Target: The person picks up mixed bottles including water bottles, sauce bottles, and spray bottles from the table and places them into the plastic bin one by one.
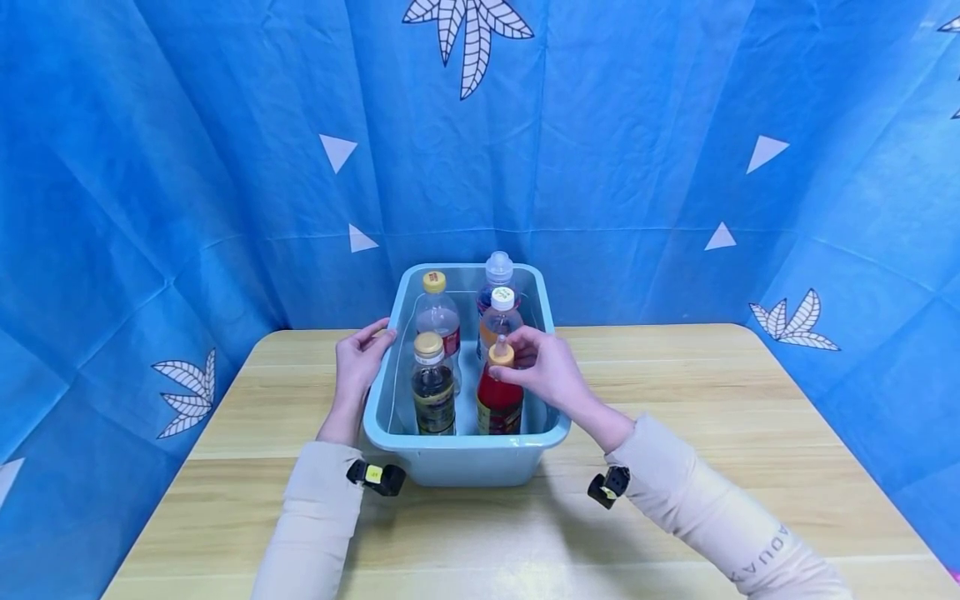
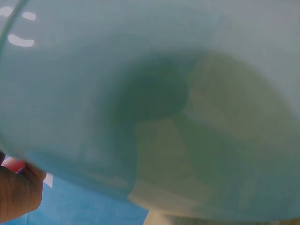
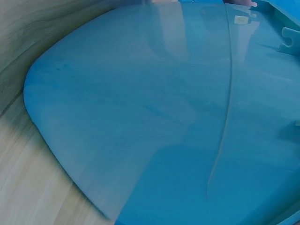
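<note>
A light blue plastic basin (image 1: pixel 471 467) stands on the table with several bottles upright in it. My right hand (image 1: pixel 551 372) reaches over its right rim and pinches the top of a red sauce bottle (image 1: pixel 501 404), thumb and fingers about its yellow nozzle cap. At the left rim my left hand (image 1: pixel 362 362) grips the edge. Front left in the basin is a dark bottle with a gold cap (image 1: pixel 432 392); behind it stands a clear bottle with a yellow cap (image 1: pixel 437 317). A white-capped orange drink bottle (image 1: pixel 501 317) is just behind the red one.
At the back right of the basin stands a bottle with a clear domed cap (image 1: pixel 498 271). The wooden table (image 1: pixel 712 400) extends to both sides. A blue curtain (image 1: pixel 480 183) with white leaf prints hangs close behind the basin.
</note>
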Motion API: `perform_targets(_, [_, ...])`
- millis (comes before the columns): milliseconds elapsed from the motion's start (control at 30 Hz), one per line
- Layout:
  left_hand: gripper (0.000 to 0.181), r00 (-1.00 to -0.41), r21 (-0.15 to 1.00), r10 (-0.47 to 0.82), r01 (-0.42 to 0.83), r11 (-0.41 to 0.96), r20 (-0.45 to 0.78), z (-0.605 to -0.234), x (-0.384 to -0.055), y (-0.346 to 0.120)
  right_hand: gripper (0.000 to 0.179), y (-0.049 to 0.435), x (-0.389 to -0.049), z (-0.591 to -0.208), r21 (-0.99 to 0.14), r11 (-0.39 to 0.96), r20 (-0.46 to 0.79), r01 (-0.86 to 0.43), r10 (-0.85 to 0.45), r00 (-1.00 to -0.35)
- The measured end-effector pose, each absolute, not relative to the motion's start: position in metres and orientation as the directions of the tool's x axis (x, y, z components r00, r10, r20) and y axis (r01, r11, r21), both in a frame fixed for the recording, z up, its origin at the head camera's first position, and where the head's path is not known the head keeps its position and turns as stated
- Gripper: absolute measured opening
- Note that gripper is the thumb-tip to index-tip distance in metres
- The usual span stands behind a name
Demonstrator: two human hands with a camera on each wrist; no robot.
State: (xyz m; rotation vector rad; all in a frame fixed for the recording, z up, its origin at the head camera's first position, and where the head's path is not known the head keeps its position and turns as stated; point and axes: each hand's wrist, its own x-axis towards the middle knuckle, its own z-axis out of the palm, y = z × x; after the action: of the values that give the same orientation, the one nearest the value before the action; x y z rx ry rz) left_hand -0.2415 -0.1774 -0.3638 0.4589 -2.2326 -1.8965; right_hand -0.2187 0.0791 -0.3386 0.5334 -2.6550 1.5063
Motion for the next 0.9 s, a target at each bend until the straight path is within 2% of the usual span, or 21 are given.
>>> perform_targets(400, [0.037, -0.942, 0.983, -0.331, -0.116, 0.143, -0.063, -0.3624, -0.2397, -0.1775, 0.031, 0.0786, -0.2176, -0.3375, -0.813, 0.489, 0.202, -0.317, -0.273, -0.940])
perform_targets(900, [0.038, -0.956, 0.962, -0.293, -0.073, 0.265, 0.008, -0.3627, -0.2422, -0.1807, 0.037, 0.0794, -0.2155, -0.3361, -0.807, 0.492, 0.196, -0.328, -0.300, -0.934])
